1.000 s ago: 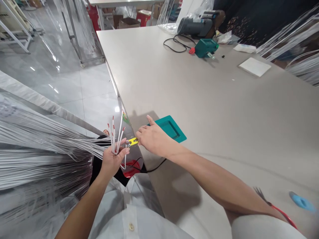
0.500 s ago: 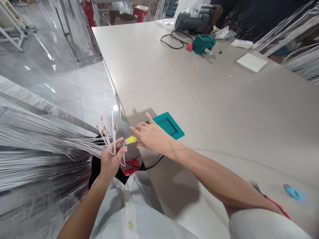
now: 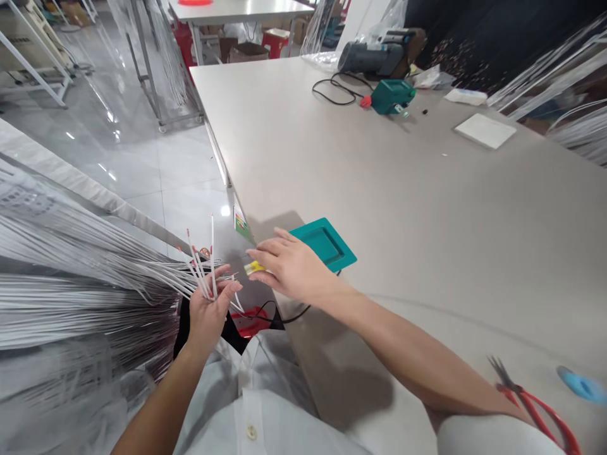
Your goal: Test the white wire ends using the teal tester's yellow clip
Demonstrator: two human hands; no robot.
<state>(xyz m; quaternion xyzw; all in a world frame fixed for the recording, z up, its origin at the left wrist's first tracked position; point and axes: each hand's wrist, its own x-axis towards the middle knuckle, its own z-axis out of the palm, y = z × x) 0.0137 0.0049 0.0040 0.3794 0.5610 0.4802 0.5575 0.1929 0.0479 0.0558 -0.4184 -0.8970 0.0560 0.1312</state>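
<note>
My left hand (image 3: 208, 313) is closed around several thin white wires (image 3: 212, 259), some with red tips, which stand up between thumb and fingers. Long white strands run from the left to this hand. To its right, over the table edge, my right hand (image 3: 296, 268) pinches a small yellow piece with a pale, clear-looking end (image 3: 254, 267). Fingers cover most of that piece, so its exact kind does not show. The two hands are a short gap apart. Just behind my right hand lies a teal tray (image 3: 348, 256), partly hidden by the fingers.
Large bundles of white strands (image 3: 80, 265) fill the left side. On the table (image 3: 379, 189) are red-handled pliers (image 3: 521, 395), a blue ring-shaped thing (image 3: 581, 384), a green device (image 3: 392, 96), a grey motor (image 3: 363, 59) and a white slab (image 3: 485, 131). A black cable (image 3: 298, 314) hangs at the edge.
My right hand has drawn slightly right with the yellow piece, widening the gap to the wires. The view has shifted, bringing more of the pliers into sight. My left hand keeps hold of the wires.
</note>
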